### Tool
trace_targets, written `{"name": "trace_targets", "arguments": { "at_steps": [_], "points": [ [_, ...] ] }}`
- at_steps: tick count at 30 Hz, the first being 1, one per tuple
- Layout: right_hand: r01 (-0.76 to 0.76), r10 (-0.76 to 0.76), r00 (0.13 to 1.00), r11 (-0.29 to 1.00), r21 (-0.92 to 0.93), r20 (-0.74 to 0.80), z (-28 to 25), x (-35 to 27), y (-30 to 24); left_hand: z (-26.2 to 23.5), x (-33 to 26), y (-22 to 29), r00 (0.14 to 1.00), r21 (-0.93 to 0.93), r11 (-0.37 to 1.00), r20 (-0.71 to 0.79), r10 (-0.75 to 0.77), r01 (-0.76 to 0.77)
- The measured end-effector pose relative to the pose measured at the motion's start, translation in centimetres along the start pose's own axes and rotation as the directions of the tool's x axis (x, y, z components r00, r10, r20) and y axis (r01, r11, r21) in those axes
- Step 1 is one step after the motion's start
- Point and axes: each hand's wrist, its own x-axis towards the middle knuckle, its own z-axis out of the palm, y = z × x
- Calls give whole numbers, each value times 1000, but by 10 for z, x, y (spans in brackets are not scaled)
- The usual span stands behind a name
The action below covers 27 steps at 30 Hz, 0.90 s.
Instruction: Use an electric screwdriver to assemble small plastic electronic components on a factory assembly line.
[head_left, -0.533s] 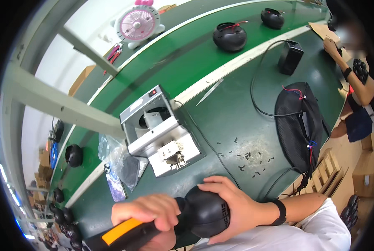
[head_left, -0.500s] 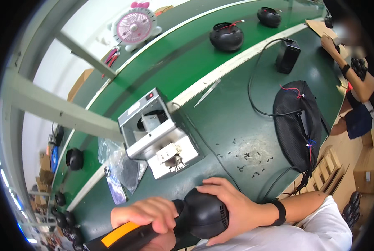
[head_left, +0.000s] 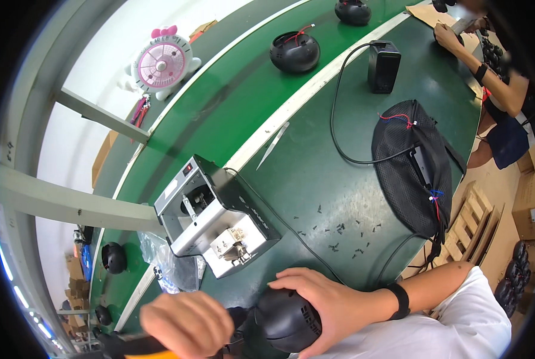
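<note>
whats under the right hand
A rounded black housing sits under the right hand, vent slots showing. The part beneath the palm is hidden.

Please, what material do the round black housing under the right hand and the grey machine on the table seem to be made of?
The round black housing looks like moulded plastic: a smooth, slightly glossy dome with vent slots. The right hand rests on it. The grey machine looks like sheet metal, matte grey, with flat folded panels and sharp edges, though paint could hide this.

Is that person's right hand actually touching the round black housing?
Touching. The head view shows the right hand laid over the round black housing, fingers curled onto its top with no gap between them.
</note>
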Motion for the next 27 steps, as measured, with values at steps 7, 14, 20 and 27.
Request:
{"name": "trace_targets", "arguments": {
  "at_steps": [7, 14, 20, 27],
  "points": [
    [-6, 7, 999, 1000, 21, -34, 1, -4, -6, -17, 6, -27, 693, 318, 945, -699, 178, 79],
    [14, -15, 998, 1000, -7, -55, 7, 2, -7, 13, -8, -11, 676, 292, 956, -707, 209, 10],
    [-64, 66, 997, 997, -47, 50, 9, 8, -9, 49, -7, 21, 880, 174, 984, -463, 102, -22],
    [-127, 127, 991, 992, -12, 38, 12, 10, -14, 37, -9, -7, 924, 213, 977, -378, 55, 29]
  ]
}}
